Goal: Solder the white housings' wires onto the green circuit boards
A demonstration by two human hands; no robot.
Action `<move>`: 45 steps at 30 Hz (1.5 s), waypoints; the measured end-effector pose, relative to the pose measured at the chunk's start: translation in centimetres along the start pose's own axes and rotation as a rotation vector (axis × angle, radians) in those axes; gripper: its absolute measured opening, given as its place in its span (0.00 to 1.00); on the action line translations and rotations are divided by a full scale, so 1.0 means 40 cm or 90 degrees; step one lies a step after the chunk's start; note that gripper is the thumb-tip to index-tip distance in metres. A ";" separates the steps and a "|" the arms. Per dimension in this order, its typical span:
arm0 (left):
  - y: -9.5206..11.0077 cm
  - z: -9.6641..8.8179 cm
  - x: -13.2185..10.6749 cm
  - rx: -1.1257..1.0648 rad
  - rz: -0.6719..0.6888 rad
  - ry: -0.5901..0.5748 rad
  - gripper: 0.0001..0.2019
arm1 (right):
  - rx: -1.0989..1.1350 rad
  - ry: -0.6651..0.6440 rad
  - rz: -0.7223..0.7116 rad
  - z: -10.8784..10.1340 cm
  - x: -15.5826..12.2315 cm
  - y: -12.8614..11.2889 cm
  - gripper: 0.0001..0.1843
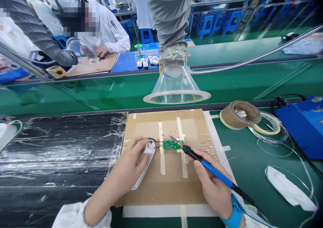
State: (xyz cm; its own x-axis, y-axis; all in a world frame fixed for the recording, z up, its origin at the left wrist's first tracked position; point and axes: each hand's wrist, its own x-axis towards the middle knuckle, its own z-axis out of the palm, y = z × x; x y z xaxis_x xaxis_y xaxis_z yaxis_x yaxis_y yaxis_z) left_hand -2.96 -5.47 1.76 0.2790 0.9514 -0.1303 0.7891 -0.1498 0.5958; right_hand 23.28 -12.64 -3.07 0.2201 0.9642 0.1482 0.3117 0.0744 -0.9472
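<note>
In my right hand (pixel 214 184) is a blue soldering iron (pixel 214 171), its metal tip pointing up and left over a small green circuit board (pixel 168 145). The board lies on a taped cardboard sheet (pixel 143 196). Thin dark and red wires (pixel 157 144) run from the board's left side to a white plastic housing (pixel 145 169). My left hand (pixel 130 159) grips that housing, fingers and thumb closed about its upper end. Whether the iron's tip touches the board I cannot tell.
A clear fume hood (pixel 176 86) hangs above the cardboard. Right of it are a tape roll (pixel 239 115), coiled solder wire (pixel 272 128), a blue box (pixel 302 127) and a white cloth (pixel 290 187). A black conveyor belt (pixel 55 167) lies left. Opposite sits a co-worker (pixel 108 29).
</note>
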 end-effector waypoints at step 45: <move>-0.036 0.090 -0.104 0.020 0.141 0.216 0.06 | 0.028 -0.100 -0.127 0.059 -0.040 -0.024 0.13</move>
State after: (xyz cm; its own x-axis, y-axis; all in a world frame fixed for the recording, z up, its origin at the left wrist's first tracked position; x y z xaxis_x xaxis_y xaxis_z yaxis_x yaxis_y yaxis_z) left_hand -3.28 -10.18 -1.40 0.2527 0.9290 0.2705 0.7479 -0.3649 0.5544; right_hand 20.46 -13.65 -3.06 0.0103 0.9567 0.2909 0.2931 0.2752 -0.9156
